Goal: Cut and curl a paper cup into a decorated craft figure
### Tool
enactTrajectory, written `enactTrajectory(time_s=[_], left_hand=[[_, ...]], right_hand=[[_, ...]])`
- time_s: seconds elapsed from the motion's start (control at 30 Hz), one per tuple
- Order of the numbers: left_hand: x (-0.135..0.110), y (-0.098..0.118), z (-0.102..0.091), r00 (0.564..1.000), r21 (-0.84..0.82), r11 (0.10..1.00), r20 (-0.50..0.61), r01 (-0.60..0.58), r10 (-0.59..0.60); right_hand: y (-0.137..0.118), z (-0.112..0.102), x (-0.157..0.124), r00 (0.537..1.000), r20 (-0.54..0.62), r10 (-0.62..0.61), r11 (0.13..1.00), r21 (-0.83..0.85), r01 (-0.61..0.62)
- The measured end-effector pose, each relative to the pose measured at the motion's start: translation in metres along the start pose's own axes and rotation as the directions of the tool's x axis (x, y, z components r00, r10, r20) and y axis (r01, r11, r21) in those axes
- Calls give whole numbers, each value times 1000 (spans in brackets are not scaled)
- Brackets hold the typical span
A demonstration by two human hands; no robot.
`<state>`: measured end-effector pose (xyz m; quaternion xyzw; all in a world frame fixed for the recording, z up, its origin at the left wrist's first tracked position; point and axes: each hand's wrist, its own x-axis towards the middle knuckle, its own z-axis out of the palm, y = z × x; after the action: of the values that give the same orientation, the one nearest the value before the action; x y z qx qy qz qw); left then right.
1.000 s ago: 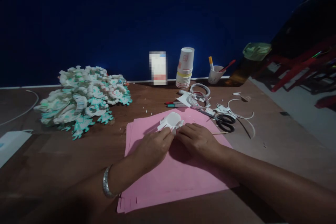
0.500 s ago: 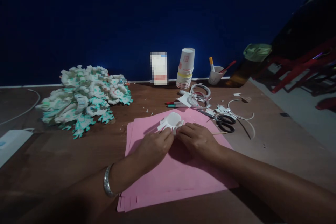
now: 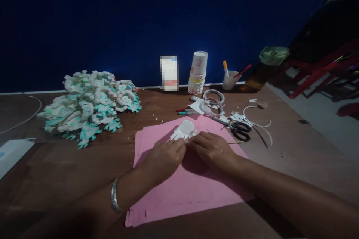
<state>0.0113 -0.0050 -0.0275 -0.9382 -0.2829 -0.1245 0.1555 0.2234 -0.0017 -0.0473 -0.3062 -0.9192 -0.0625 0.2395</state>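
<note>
A cut white paper cup (image 3: 186, 128), its wall slit into strips round a round base, is held over pink paper sheets (image 3: 168, 183). My left hand (image 3: 169, 155) pinches the near strips from the left, fingers closed. From the right, my right hand (image 3: 210, 149) is closed on the same near edge, the fingertips of both hands almost meeting. The pinched strips are mostly hidden by my fingers. A thin wooden stick (image 3: 235, 142) pokes out on the table past my right hand.
Black-handled scissors (image 3: 240, 131), tape rolls (image 3: 213, 106), markers (image 3: 189, 112) and paper scraps lie beyond my right hand. Stacked paper cups (image 3: 198, 73) and a cup with pens (image 3: 231, 80) stand by the wall. Cut-paper figures (image 3: 95, 104) are heaped at left.
The cut cup has tilted and shifted slightly, with its base turned a little more toward me. Both hands stay closed on it in nearly the same place.
</note>
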Motion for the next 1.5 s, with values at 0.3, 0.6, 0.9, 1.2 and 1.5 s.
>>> enactTrajectory(time_s=[0.3,0.6,0.9,1.2,1.5], left_hand=[[-2,-2,-3,999,33,999,-31,17,-16],[1,-3,-2,1000,-42,999,-17,-16,15],[4,-3,-5,997,-70,997,62,38,-34],[3,-4,-2,995,-93,994,91,55,-47],[-2,-4,-3,996,36,996,25,86,-87]], right_hand=[[1,-1,2,998,60,-36,993,-111,42],[-3,0,2,999,8,-53,982,-179,53],[-10,-4,-1,998,0,-65,954,-295,62],[-11,-9,0,996,-1,-94,949,-301,89],[-9,-4,0,996,88,14,950,-313,14]])
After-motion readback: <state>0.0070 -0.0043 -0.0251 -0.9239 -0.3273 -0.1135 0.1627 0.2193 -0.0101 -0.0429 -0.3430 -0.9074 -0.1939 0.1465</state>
